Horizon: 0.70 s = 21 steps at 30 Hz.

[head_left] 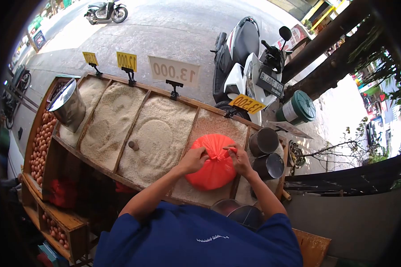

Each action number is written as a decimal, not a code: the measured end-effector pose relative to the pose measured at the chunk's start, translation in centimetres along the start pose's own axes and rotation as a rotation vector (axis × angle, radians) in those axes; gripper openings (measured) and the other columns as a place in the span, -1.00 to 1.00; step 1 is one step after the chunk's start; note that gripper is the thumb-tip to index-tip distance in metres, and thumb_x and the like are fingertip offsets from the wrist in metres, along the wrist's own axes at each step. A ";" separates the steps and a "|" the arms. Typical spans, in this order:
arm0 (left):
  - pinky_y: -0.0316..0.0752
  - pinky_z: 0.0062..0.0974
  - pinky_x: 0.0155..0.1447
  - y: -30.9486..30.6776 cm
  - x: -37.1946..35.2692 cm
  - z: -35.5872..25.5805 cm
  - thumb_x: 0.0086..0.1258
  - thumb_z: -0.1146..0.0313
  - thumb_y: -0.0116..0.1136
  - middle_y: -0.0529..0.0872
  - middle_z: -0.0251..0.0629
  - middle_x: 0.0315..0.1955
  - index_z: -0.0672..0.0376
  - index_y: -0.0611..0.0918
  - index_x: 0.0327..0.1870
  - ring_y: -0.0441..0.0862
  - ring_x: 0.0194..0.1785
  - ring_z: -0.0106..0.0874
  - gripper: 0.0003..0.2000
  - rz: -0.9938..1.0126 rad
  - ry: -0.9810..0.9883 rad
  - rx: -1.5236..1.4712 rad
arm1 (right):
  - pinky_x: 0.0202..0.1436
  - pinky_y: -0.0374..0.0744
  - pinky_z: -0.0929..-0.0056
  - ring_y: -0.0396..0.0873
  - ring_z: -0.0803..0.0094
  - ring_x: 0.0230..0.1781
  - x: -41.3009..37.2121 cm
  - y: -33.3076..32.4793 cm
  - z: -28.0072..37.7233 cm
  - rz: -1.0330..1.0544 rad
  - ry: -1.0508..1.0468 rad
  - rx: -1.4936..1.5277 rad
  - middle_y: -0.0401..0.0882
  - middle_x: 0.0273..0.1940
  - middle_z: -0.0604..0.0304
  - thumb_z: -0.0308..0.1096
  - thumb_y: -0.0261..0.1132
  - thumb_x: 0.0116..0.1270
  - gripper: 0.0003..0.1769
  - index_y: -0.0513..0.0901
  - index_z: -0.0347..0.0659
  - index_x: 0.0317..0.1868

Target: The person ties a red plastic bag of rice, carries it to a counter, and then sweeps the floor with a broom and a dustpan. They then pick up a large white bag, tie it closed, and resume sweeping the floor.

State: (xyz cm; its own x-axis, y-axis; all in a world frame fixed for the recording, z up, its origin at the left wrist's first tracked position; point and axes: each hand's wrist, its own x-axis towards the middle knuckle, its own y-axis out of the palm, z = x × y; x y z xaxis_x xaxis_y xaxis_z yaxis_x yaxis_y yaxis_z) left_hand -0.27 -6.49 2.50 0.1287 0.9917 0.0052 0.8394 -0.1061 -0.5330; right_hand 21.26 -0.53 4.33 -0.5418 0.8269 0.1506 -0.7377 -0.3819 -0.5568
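A full, round red plastic bag rests on the rice in one compartment of a wooden bin. Its gathered neck lies between my two hands. My left hand pinches the bag's top from the left side. From the right, my right hand has its fingers closed on the twisted plastic. Around the bag, pale rice fills several compartments, and a small brown knob stands out of the rice to the left.
Price signs are clipped along the bin's far edge. A metal bucket stands at the left, near many eggs. Metal cans sit at the right end. Beyond the bin are a parked scooter and a green bucket.
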 end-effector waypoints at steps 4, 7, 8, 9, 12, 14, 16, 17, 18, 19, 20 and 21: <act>0.45 -0.26 -0.26 0.9 2.0 -4.4 0.27 0.44 0.00 0.60 0.01 -0.46 0.30 0.43 -0.24 0.57 -0.36 -0.09 -0.86 -0.026 0.002 -0.311 | -0.21 0.40 0.48 0.45 0.40 -0.33 0.2 2.9 2.2 0.082 0.028 0.280 0.45 -0.37 0.17 -0.27 -0.13 0.45 -0.67 0.48 -0.34 -0.21; 0.43 -0.28 -0.30 1.0 2.9 -4.3 0.31 0.42 -0.02 0.59 -0.02 -0.50 0.29 0.39 -0.17 0.56 -0.42 -0.14 -0.84 -0.077 0.064 -0.335 | -0.36 0.34 0.60 0.34 0.53 -0.47 -0.2 5.8 -0.6 -0.035 0.100 0.505 0.36 -0.48 0.30 -0.21 -0.19 0.48 -0.65 0.40 -0.25 -0.35; 0.42 -0.28 -0.30 0.8 3.2 -3.9 0.33 0.40 -0.05 0.58 -0.03 -0.52 0.27 0.38 -0.12 0.55 -0.43 -0.14 -0.82 -0.058 0.113 -0.262 | -0.42 0.31 0.62 0.31 0.56 -0.55 0.1 5.9 -0.8 -0.099 0.101 0.536 0.33 -0.55 0.33 -0.18 -0.19 0.48 -0.63 0.38 -0.21 -0.40; 0.42 -0.28 -0.30 -0.3 3.2 -4.0 0.33 0.40 -0.05 0.58 -0.03 -0.52 0.27 0.38 -0.12 0.55 -0.43 -0.14 -0.82 -0.072 0.111 -0.271 | -0.42 0.31 0.62 0.31 0.56 -0.55 0.6 5.7 -0.7 -0.084 0.099 0.528 0.33 -0.55 0.33 -0.18 -0.19 0.48 -0.63 0.38 -0.21 -0.40; 0.40 -0.30 -0.29 -7.1 1.0 -4.6 0.37 0.37 -0.09 0.55 -0.09 -0.55 0.26 0.35 -0.08 0.55 -0.43 -0.17 -0.80 -0.111 0.173 -0.148 | -0.59 0.24 0.59 0.16 0.61 -0.72 1.9 5.3 0.9 -0.104 0.349 0.787 0.18 -0.71 0.38 -0.14 -0.14 0.47 -0.62 0.31 -0.12 -0.52; 0.41 -0.37 -0.30 -12.6 -2.4 -4.2 0.37 0.38 -0.09 0.54 -0.14 -0.57 0.25 0.36 -0.09 0.55 -0.45 -0.24 -0.81 -0.241 0.163 -0.185 | -0.71 0.06 0.53 -0.04 0.61 -0.83 3.4 3.8 4.0 -0.288 0.542 0.887 0.02 -0.79 0.42 -0.07 -0.08 0.44 -0.53 0.19 -0.01 -0.66; 0.40 -0.51 -0.31 -17.0 -7.3 -2.9 0.36 0.42 -0.08 0.53 -0.22 -0.58 0.26 0.40 -0.12 0.54 -0.46 -0.40 -0.84 -0.368 0.043 -0.177 | -0.72 0.03 0.52 -0.08 0.61 -0.83 3.8 1.5 5.5 -0.253 0.511 0.810 -0.04 -0.80 0.43 -0.07 -0.05 0.42 -0.50 0.15 0.00 -0.70; 0.40 -0.56 -0.31 -18.7 -10.0 -2.2 0.36 0.43 -0.09 0.52 -0.27 -0.59 0.27 0.41 -0.13 0.52 -0.47 -0.47 -0.85 -0.453 0.011 -0.166 | -0.72 0.03 0.52 -0.08 0.61 -0.83 3.7 0.5 6.0 -0.231 0.519 0.801 -0.04 -0.80 0.43 -0.07 -0.05 0.42 -0.50 0.15 0.00 -0.70; 0.39 -0.60 -0.31 -20.0 -12.6 -1.1 0.37 0.41 -0.10 0.50 -0.31 -0.60 0.27 0.43 -0.15 0.49 -0.46 -0.54 -0.85 -0.514 -0.039 -0.199 | -0.73 0.02 0.53 -0.08 0.61 -0.84 3.4 -0.5 6.3 -0.267 0.477 0.796 -0.04 -0.80 0.43 -0.08 -0.04 0.42 -0.51 0.16 0.00 -0.69; 0.37 -0.64 -0.33 -20.8 -15.0 0.2 0.39 0.40 -0.12 0.48 -0.36 -0.60 0.27 0.44 -0.17 0.45 -0.46 -0.61 -0.85 -0.590 -0.130 -0.261 | -0.74 0.00 0.53 -0.07 0.61 -0.84 3.4 -0.7 6.7 -0.302 0.432 0.789 -0.04 -0.81 0.44 -0.09 -0.03 0.42 -0.52 0.17 0.00 -0.69; 0.39 -0.60 -0.35 -21.2 -17.3 2.2 0.37 0.41 -0.09 0.50 -0.35 -0.62 0.24 0.45 -0.18 0.48 -0.50 -0.57 -0.88 -0.662 -0.214 -0.283 | -0.74 0.00 0.53 -0.07 0.61 -0.84 3.3 -0.4 7.4 -0.288 0.444 0.775 -0.04 -0.81 0.44 -0.09 -0.03 0.42 -0.52 0.17 0.00 -0.69; 0.37 -0.62 -0.37 -21.6 -19.4 4.3 0.37 0.39 -0.09 0.48 -0.35 -0.63 0.26 0.46 -0.20 0.46 -0.51 -0.59 -0.87 -0.717 -0.278 -0.312 | -0.74 0.00 0.54 -0.07 0.62 -0.85 3.0 -0.1 8.1 -0.331 0.399 0.709 -0.03 -0.81 0.44 -0.09 -0.02 0.42 -0.52 0.17 0.00 -0.69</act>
State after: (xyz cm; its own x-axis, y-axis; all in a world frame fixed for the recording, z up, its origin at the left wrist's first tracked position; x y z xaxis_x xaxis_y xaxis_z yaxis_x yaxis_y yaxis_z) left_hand -23.14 -23.12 10.27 -0.5941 0.8041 0.0234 0.7814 0.5837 -0.2207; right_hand 16.47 -1.38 11.43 -0.1725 0.9726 -0.1560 -0.9803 -0.1541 0.1236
